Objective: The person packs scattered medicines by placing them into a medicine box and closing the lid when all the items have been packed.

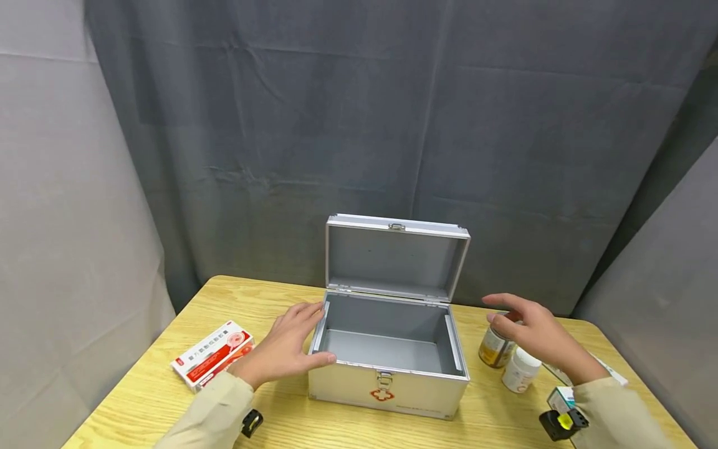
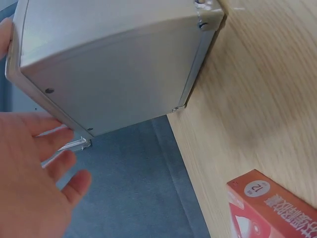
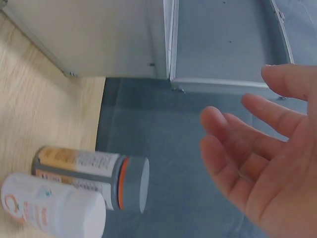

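A silver first-aid box (image 1: 387, 390) with a red cross emblem stands on the table, its lid (image 1: 395, 259) raised and nothing visible inside. My left hand (image 1: 288, 343) rests at the box's left rim, fingers mostly straight; the left wrist view shows the fingertips by that edge. My right hand (image 1: 533, 327) is in the air right of the box, fingers loosely bent and holding nothing. Below it are a brown-and-white labelled bottle (image 3: 81, 166) with a grey cap and a white pill bottle (image 1: 521, 371). The head view shows the right hand partly hiding the labelled bottle.
A red-and-white medicine box (image 1: 213, 355) lies left of my left hand. A small white-and-teal box (image 1: 561, 399) sits near my right sleeve, beside a flat white item (image 1: 614, 372) partly hidden by the arm. Grey curtain (image 1: 280, 137) hangs behind the wooden table (image 1: 252, 290).
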Demonstrator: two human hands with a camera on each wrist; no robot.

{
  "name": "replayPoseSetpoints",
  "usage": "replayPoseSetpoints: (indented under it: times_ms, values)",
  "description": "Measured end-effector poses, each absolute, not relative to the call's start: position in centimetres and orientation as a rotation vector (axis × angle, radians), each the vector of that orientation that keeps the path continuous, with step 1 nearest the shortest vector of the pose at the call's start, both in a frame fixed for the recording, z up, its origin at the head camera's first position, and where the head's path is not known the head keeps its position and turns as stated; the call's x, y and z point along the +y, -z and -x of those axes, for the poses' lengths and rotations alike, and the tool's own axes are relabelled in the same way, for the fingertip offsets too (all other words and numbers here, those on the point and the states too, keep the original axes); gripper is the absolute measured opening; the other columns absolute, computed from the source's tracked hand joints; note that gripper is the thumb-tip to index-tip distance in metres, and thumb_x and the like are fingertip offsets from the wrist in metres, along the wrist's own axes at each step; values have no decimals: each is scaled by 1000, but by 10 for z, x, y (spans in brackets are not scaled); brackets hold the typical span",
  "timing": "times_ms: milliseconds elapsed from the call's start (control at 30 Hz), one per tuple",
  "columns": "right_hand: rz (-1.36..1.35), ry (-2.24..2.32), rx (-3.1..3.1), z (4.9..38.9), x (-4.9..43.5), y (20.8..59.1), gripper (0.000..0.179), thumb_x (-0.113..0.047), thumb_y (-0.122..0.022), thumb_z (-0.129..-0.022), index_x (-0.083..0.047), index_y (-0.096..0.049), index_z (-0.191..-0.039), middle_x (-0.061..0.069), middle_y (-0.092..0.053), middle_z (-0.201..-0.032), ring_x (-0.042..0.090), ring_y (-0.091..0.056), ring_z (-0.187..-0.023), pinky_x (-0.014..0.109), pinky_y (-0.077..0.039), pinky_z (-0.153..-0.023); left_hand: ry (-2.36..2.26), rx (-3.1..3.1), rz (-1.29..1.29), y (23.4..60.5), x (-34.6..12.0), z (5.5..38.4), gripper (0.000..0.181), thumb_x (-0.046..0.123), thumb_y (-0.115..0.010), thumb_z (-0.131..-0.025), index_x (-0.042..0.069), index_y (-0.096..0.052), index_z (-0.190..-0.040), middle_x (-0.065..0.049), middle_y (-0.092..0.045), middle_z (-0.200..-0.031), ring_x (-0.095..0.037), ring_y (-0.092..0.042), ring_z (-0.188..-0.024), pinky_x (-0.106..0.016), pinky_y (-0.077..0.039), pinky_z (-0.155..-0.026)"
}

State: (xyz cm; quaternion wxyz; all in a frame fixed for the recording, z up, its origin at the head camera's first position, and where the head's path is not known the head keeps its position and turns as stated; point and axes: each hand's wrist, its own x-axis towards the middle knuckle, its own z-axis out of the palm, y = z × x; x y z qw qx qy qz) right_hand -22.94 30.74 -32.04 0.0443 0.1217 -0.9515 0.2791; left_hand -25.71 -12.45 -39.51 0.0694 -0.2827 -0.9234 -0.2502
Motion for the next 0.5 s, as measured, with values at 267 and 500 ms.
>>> replayPoseSetpoints:
  times_ms: [267, 500]
  values:
    - [-348, -772, -2924, 222, 323, 319, 39, -32, -56, -101, -11, -59, -134, 17, -67, -124, 14, -67, -90, 34, -53, -71, 733, -2831, 806, 395, -124, 257, 92, 64, -67, -82, 11, -41, -152, -2, -38, -161, -32, -38, -143, -57, -32, -114]
    - [-375, -760, -2946, 222, 330, 320, 37, -30, -56, -102, -9, -60, -132, 17, -66, -125, 0, -59, -81, 26, -48, -63, 847, -2899, 779, 394, -125, 256, 92, 63, -68, -82, 13, -38, -154, 0, -31, -164, -35, -36, -147, -55, -32, -119]
